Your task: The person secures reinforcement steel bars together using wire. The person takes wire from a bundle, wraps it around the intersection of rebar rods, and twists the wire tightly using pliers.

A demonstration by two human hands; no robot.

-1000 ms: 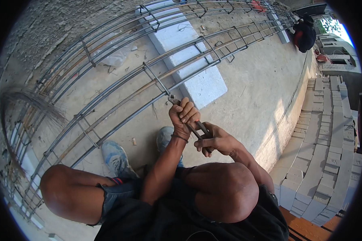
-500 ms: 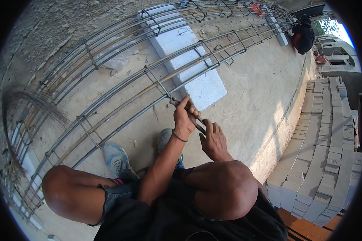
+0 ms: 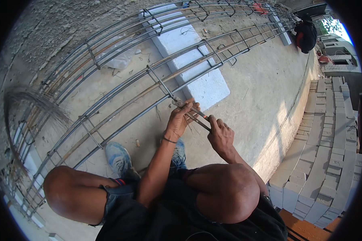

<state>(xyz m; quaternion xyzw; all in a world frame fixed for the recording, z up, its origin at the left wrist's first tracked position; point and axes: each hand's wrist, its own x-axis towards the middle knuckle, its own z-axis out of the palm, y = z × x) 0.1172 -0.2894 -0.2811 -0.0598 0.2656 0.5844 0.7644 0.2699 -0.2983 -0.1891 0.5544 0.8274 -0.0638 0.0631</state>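
A pair of long-handled tying pincers has its head at the lower bar of the nearer rebar cage, by a stirrup corner. My left hand is closed round the pincers just below the head. My right hand grips the far end of a handle, and the two handles stand apart. Whether the jaws hold a tie wire is too small to tell. Just beyond my hands, a white foam block lies under the cages.
A second rebar cage runs behind the nearer one. A bundle of thin wire lies across the bars at left. Stacked pale blocks stand at right. Clear plastic lies between cages. Another person crouches far right.
The pincers' handles have spread apart. My right hand has moved a little right and away from my left, which still holds near the head.
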